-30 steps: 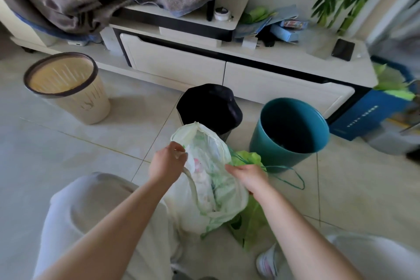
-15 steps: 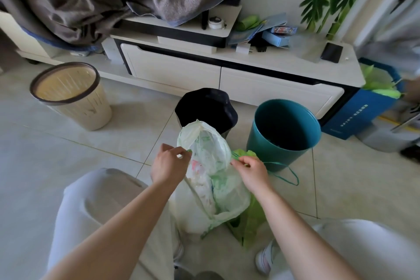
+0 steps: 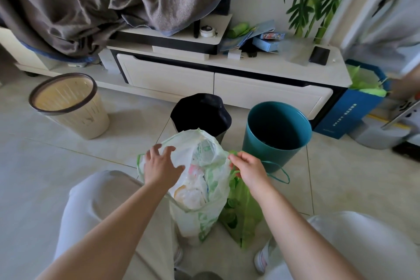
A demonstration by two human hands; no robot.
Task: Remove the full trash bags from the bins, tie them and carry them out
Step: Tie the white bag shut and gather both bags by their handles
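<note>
A full white trash bag point(image 3: 204, 188) with green print stands on the floor between my knees. My left hand point(image 3: 161, 165) lies on its left upper side with the fingers spread. My right hand point(image 3: 246, 167) pinches the bag's right top edge. A green bag point(image 3: 244, 213) lies behind it on the right. Beyond stand a bin with a black liner point(image 3: 201, 113), a teal bin point(image 3: 278, 129) and a beige bin point(image 3: 68, 103).
A low white TV cabinet point(image 3: 227, 75) runs along the wall, with a grey blanket point(image 3: 102, 0) hanging over it. A blue box with green paper point(image 3: 354, 107) stands at the right. Tiled floor lies at the left.
My left hand has let go of the bag's top and spread its fingers on the bag's side. The bag's mouth has opened wider. The view has shifted slightly.
</note>
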